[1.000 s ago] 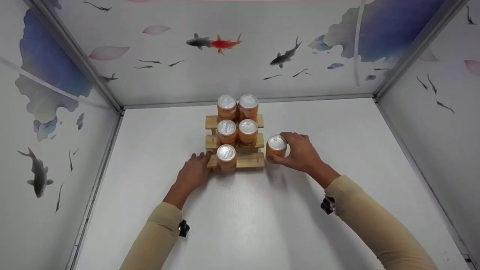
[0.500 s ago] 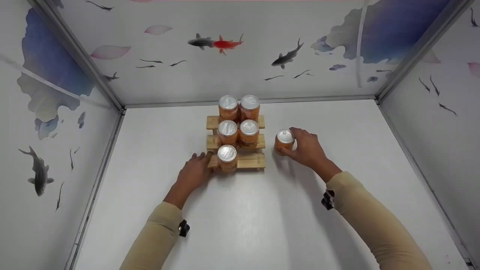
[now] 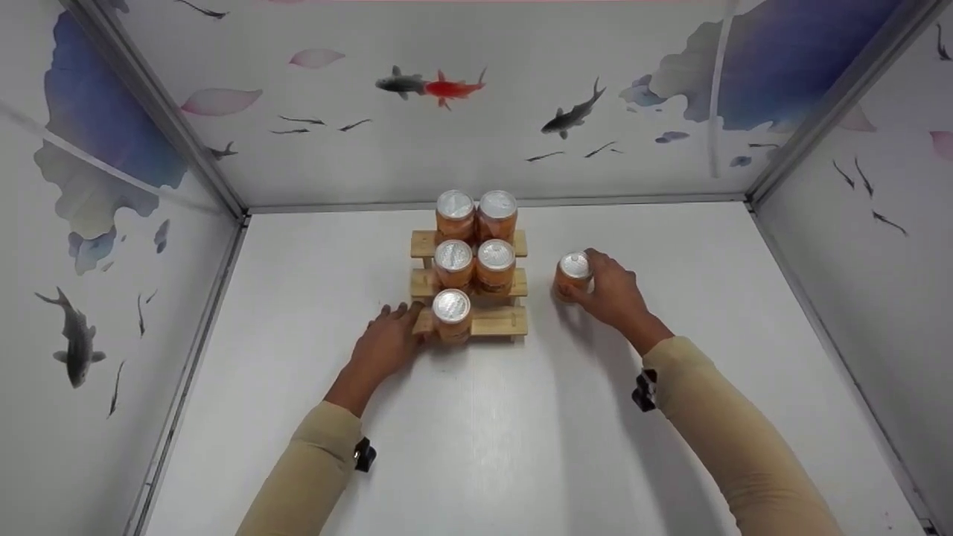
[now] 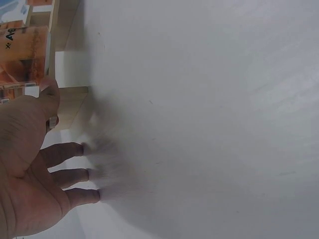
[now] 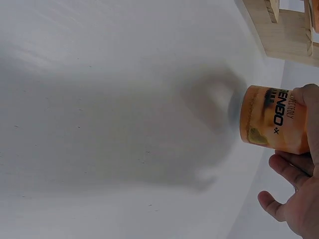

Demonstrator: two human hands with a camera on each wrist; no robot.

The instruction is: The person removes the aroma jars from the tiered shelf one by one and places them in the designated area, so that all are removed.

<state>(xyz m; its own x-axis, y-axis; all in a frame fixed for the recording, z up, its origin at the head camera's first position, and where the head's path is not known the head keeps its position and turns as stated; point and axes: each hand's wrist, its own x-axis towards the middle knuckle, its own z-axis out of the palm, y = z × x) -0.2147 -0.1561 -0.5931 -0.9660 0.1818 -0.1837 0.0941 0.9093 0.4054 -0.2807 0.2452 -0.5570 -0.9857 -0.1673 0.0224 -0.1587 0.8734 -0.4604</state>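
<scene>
A three-step wooden display rack stands on the white table with silver-lidded orange cans on it. Two cans are on the top step, two on the middle one, and one can on the left of the bottom step. My left hand pinches the left end of the bottom step between thumb and forefinger; in the left wrist view its other fingers stretch down toward the table. To the right of the rack, my right hand grips another orange can, upright and close over the tabletop.
White panels with painted fish and blue-grey leaf shapes enclose the table at the back and both sides. Metal strips run along the table's edges. The rack stands close to the back panel.
The right hand has carried its can rightward and slightly back, widening the gap from the rack. My left hand stays at the bottom step, and the cans on the rack keep their places.
</scene>
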